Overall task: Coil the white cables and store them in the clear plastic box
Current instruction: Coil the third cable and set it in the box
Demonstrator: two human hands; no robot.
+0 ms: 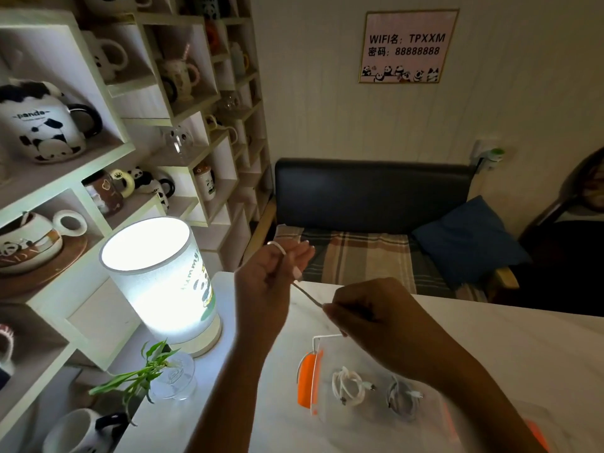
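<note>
We see both hands raised above the white table [490,338], a white cable [307,294] stretched between them. The left hand [268,282] curls its fingers round one end, a loop over the forefinger and the plug hanging just beside the palm. The right hand [376,318] pinches the cable further along. Below, the clear plastic box [322,416] with its orange latch [306,380] stands on the table, with two coiled cables [348,385] lying side by side within its outline. A lit lamp [160,279] stands at the left.
</note>
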